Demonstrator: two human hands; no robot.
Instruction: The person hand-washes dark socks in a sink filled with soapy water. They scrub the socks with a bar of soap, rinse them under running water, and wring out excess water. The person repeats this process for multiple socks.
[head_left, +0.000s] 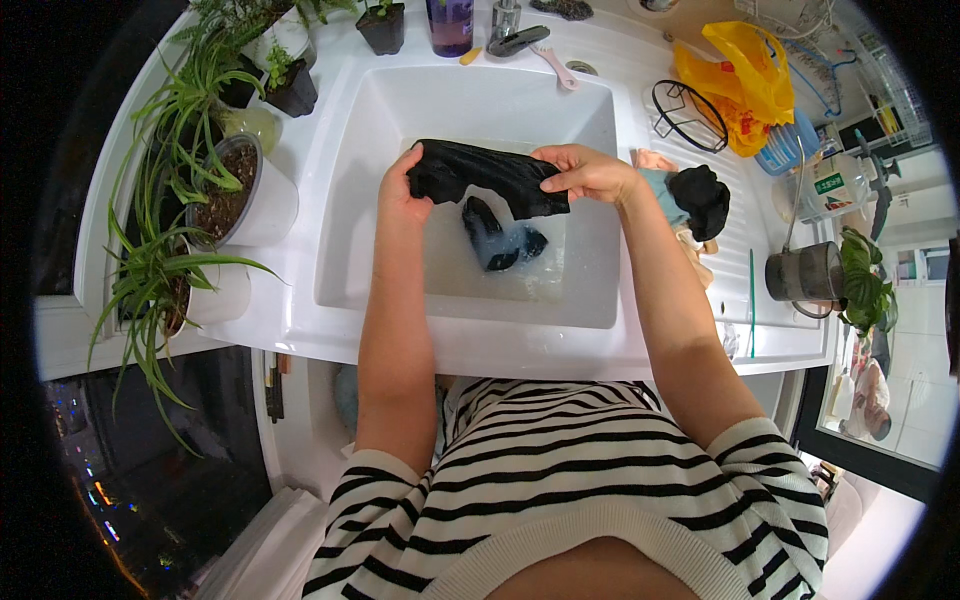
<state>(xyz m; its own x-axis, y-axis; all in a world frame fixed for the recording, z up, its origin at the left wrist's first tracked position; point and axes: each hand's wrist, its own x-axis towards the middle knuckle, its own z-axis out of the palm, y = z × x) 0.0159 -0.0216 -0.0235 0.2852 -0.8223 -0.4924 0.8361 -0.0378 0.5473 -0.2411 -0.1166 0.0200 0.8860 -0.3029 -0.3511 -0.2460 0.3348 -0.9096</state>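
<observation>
A wet black cloth item (487, 172), perhaps a sock, is stretched sideways between my hands above a white sink basin (480, 315). My left hand (405, 178) grips its left end, and my right hand (581, 174) pinches its right end between thumb and fingers. Below it, another dark cloth item (484, 225) lies partly under cloudy, sudsy water (457, 277) in the basin. A crumpled black cloth (701, 201) rests on the ribbed drainboard to the right of my right hand, on top of light blue and beige cloths (660, 191).
Potted spider plants (240, 187) line the left side. Behind the basin stand a purple bottle (451, 30), a pink-handled brush (556, 66) and a small black pot (381, 30). A black wire rack (690, 116), yellow plastic bag (750, 82) and grey watering can (806, 271) occupy the right side.
</observation>
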